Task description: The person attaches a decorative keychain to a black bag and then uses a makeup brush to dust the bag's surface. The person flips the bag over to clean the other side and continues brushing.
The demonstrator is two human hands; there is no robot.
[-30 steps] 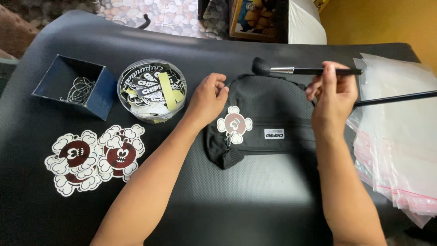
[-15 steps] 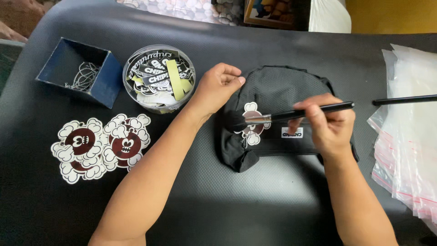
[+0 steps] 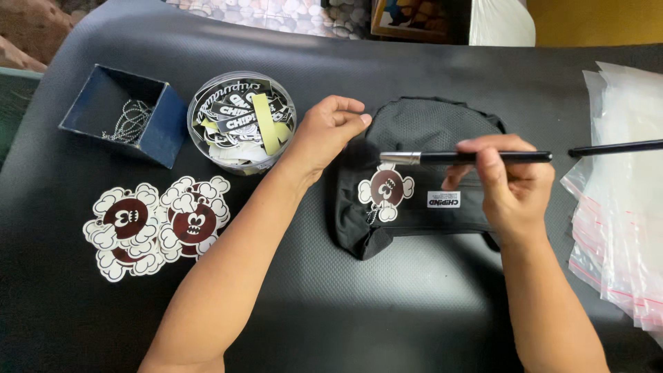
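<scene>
A black mesh cap [image 3: 421, 128] lies flat on the black table [image 3: 331, 311], with a round brown-and-white cartoon charm [image 3: 386, 190] and a small white label on its front. My right hand [image 3: 507, 183] grips a black brush [image 3: 476, 157] with a silver ferrule, held level over the cap, its dark bristles pointing left at the cap's left edge. My left hand [image 3: 328, 131] rests on that left edge, fingers curled.
A round clear tub of stickers [image 3: 242, 121] and a dark blue box with thin chains [image 3: 124, 114] stand at the left. Cartoon cut-out tags [image 3: 155, 224] lie below them. Clear zip bags [image 3: 621, 207] are stacked at the right, with a second black stick [image 3: 615, 148] across them.
My right hand brought the brush from above the cap down across it. The bristles have moved left toward my left hand, which stays at the cap's edge.
</scene>
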